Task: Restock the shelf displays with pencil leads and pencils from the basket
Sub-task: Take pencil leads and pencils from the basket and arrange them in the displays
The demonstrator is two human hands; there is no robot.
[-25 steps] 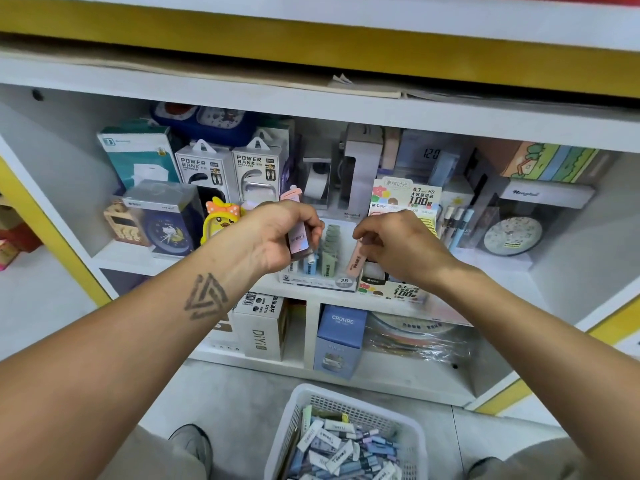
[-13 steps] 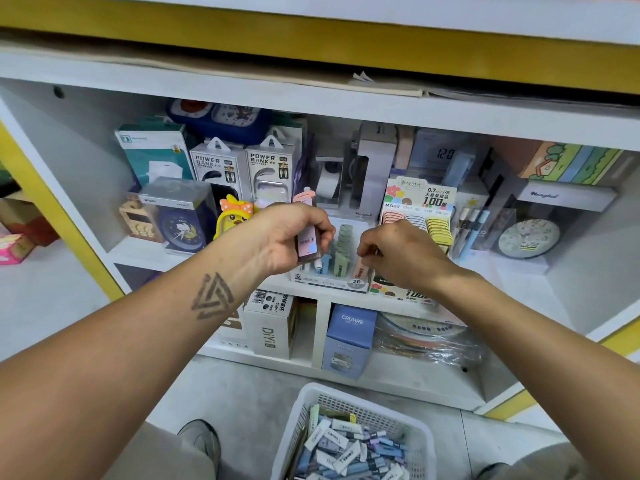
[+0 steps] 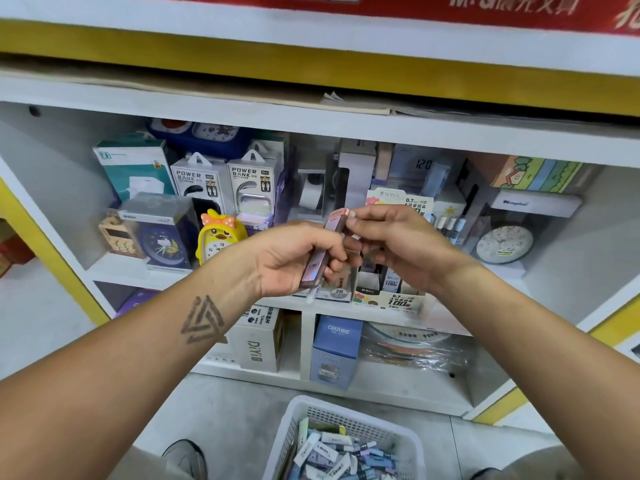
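My left hand (image 3: 294,258) is closed around a small stack of pink pencil lead cases (image 3: 320,252), held upright in front of the shelf. My right hand (image 3: 398,244) pinches the top end of one pink case at the stack's tip. Behind the hands, on the shelf edge, stand the lead display boxes: one marked 2B (image 3: 337,291) and one marked 0.7 HB 100 (image 3: 391,296). On the floor below sits a white basket (image 3: 294,431) holding several lead cases (image 3: 339,455) in blue, purple and white.
Power bank boxes (image 3: 225,183), a yellow chick clock (image 3: 218,239), a blue clock box (image 3: 159,233) and a round clock (image 3: 504,244) crowd the shelf. Lower cubbies hold a DIY box (image 3: 258,341) and a blue CRUHRE box (image 3: 337,348). My shoe (image 3: 183,457) rests beside the basket.
My right hand came back from the display box and now grips the top of a pink case in my left hand. Both hands rose slightly away from the shelf.
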